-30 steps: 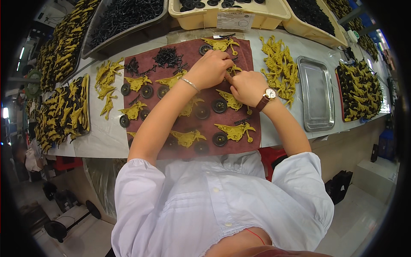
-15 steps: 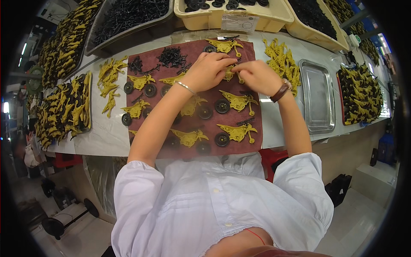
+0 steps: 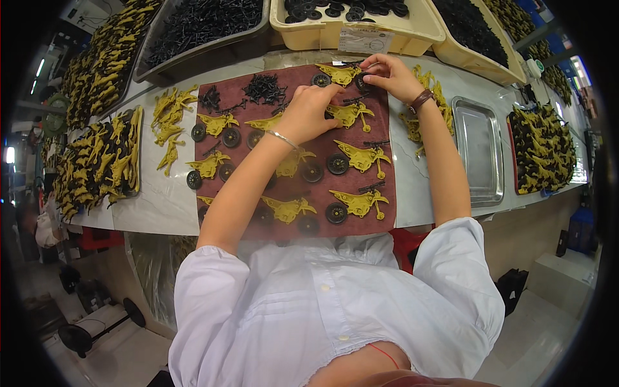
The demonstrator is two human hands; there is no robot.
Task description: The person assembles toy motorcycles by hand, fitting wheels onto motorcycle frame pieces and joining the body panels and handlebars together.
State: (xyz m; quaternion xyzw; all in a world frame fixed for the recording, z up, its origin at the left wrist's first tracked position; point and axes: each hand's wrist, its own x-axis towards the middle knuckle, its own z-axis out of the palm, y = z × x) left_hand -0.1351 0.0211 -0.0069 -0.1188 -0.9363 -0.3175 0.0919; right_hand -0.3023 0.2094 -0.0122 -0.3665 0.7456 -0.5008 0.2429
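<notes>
A dark red mat lies on the pale worktable, covered with yellow toy motorbike frames and black wheels. My left hand rests on a yellow frame near the mat's upper middle, fingers curled on it. My right hand, with a brown wrist strap, pinches a small black part at the mat's top right corner, beside another yellow frame. A heap of small black parts sits at the mat's top left.
Loose yellow frames lie left of the mat. A steel tray stands to the right. Trays of yellow-and-black pieces flank the table. Bins of black parts and a cream bin line the back.
Both hands have moved away from me toward the mat's far edge. The right hand went from the mat's middle to its top right corner.
</notes>
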